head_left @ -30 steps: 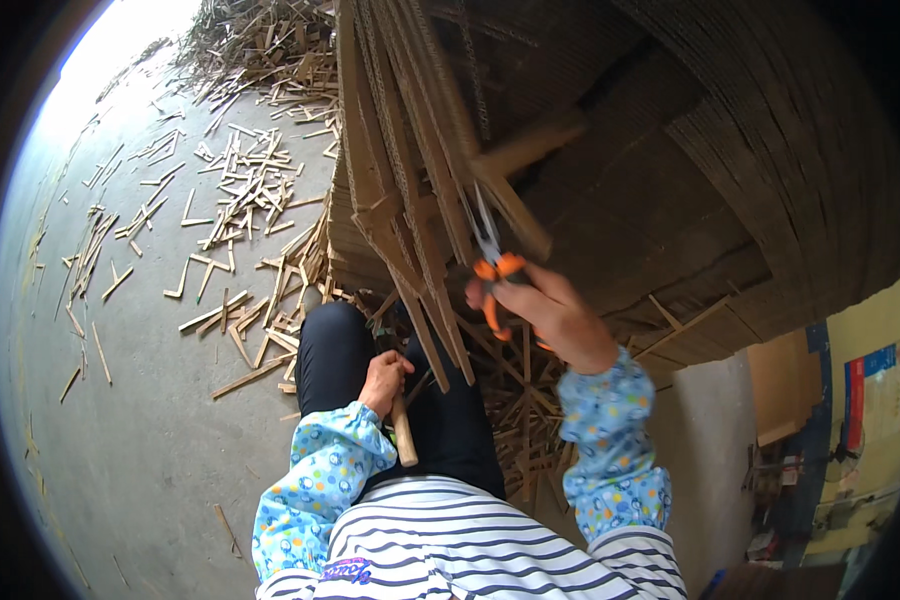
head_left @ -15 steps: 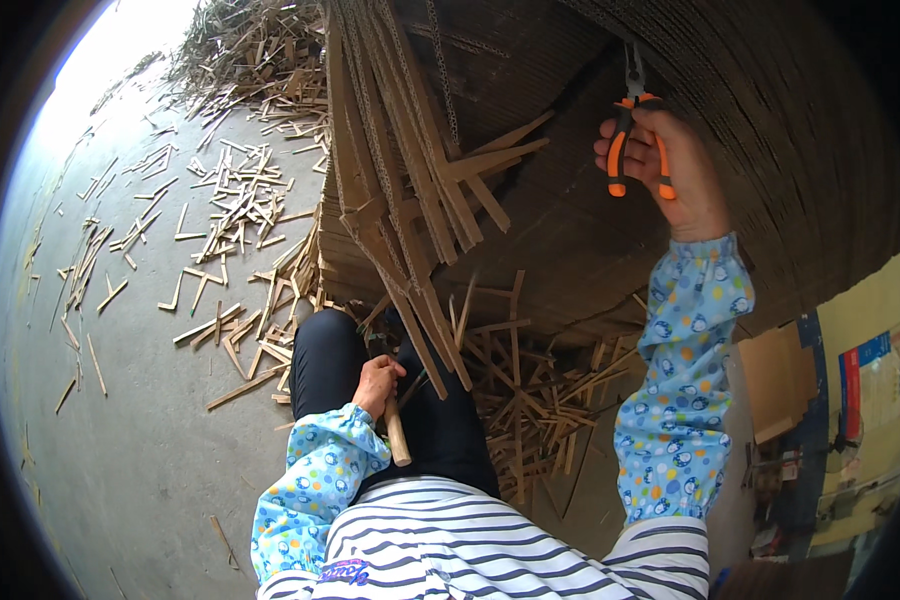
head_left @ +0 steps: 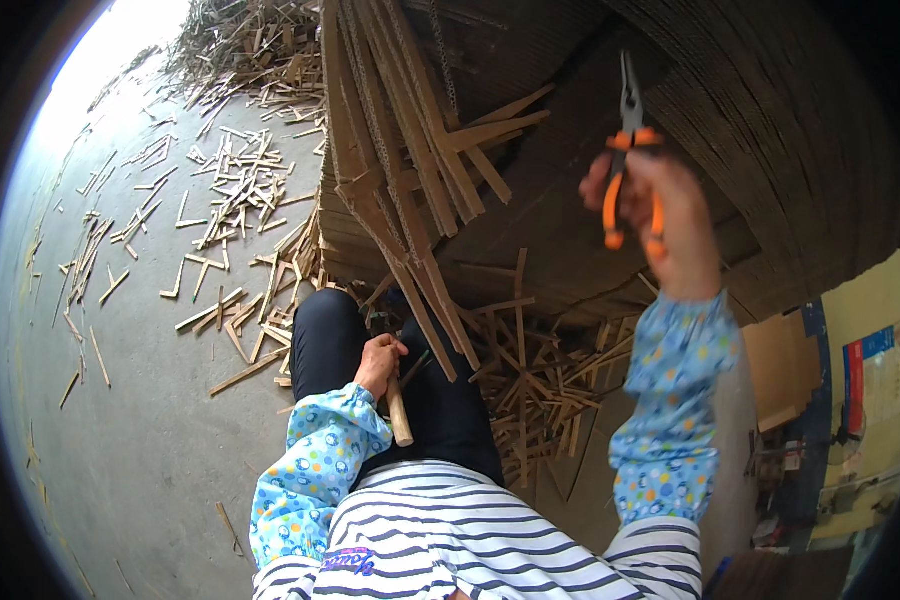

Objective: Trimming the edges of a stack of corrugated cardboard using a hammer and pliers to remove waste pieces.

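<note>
My right hand [head_left: 660, 215] is wrapped round long-nose pliers [head_left: 630, 135] with orange and black handles. Their grey jaws point away from me, over the dark side of a tall brown stack [head_left: 610, 230] that looks like corrugated cardboard. Low on my left, over my lap, my left hand [head_left: 378, 365] grips a tool with a wooden handle [head_left: 399, 415]; the tool's far end is hidden. Long brown strips [head_left: 410, 200] with ridged edges hang from the stack in a bunch, ahead of my knees and between my two hands.
Loose brown offcuts [head_left: 245, 185] lie scattered on the grey floor [head_left: 150, 400] to the left, with a bigger heap [head_left: 260, 50] behind. More strips [head_left: 530, 390] pile up beside my right knee. A flat brown board [head_left: 780, 370] and coloured panels stand at the right.
My right hand has drawn the pliers back toward me, away from the upper part of the stack. The left hand keeps its hold on the wooden handle.
</note>
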Demonstrator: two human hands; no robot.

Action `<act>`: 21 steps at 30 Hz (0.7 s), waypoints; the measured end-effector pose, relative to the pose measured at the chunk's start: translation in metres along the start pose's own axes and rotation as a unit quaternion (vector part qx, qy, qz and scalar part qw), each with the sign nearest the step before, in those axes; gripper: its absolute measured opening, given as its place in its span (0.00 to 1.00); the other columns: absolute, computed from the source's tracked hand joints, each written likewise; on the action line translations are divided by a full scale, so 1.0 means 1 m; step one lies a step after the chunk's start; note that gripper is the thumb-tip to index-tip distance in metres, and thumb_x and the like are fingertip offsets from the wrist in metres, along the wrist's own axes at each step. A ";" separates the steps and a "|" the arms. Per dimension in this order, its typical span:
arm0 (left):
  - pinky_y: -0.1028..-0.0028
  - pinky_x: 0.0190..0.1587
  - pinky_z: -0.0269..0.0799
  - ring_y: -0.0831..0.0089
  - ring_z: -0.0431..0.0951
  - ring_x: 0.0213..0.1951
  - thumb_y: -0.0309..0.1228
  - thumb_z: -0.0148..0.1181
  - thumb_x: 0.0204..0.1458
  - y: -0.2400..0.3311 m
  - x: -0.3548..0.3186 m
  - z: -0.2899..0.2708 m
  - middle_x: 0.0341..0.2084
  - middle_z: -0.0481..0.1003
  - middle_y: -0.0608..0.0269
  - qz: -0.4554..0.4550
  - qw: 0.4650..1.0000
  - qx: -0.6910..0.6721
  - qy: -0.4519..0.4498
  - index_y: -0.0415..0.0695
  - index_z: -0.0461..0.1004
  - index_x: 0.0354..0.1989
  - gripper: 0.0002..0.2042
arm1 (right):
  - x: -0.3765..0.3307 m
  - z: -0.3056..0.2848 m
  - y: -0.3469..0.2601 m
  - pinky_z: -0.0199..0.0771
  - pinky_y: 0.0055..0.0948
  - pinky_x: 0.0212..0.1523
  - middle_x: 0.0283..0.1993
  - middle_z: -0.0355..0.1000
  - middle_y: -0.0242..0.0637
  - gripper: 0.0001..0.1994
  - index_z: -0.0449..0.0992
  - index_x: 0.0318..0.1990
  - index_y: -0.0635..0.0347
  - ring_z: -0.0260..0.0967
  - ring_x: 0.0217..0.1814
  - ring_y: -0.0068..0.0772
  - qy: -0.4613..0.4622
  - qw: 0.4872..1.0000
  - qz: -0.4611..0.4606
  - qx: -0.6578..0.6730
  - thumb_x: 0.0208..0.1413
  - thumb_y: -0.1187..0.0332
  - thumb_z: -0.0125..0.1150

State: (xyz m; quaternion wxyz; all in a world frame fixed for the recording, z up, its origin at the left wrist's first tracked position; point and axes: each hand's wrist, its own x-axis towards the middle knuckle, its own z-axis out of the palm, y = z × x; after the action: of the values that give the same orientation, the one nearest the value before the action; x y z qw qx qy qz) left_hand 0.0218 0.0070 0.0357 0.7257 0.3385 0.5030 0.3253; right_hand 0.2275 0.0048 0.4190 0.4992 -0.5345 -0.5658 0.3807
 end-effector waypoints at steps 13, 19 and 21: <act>0.77 0.19 0.57 0.77 0.62 0.17 0.21 0.42 0.46 -0.004 0.011 0.003 0.13 0.64 0.67 0.007 1.000 0.017 -0.009 0.40 0.70 0.21 0.08 | 0.047 0.006 -0.010 0.72 0.28 0.31 0.27 0.72 0.39 0.11 0.71 0.35 0.63 0.71 0.30 0.29 -0.027 0.998 -0.048 0.004 0.55 0.64 0.48; 0.78 0.21 0.60 0.77 0.63 0.18 0.22 0.43 0.46 -0.005 0.015 0.009 0.15 0.64 0.67 0.011 1.000 0.017 -0.014 0.40 0.70 0.23 0.07 | -0.010 0.080 0.075 0.71 0.24 0.31 0.29 0.71 0.40 0.12 0.71 0.40 0.66 0.68 0.28 0.26 -0.143 0.989 0.004 -0.038 0.54 0.66 0.49; 0.78 0.20 0.59 0.77 0.63 0.17 0.21 0.44 0.46 -0.007 0.009 0.006 0.15 0.65 0.67 -0.008 1.000 0.020 -0.020 0.40 0.70 0.22 0.07 | -0.006 0.065 0.065 0.71 0.25 0.31 0.31 0.71 0.41 0.14 0.71 0.41 0.67 0.68 0.28 0.28 -0.173 0.983 0.015 -0.059 0.53 0.65 0.49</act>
State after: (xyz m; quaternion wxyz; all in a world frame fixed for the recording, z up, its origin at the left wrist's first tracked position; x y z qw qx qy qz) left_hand 0.0309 0.0089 0.0269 0.7311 0.3552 0.4976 0.3028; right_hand 0.1788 0.0146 0.3419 0.3552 -0.4976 -0.6570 0.4412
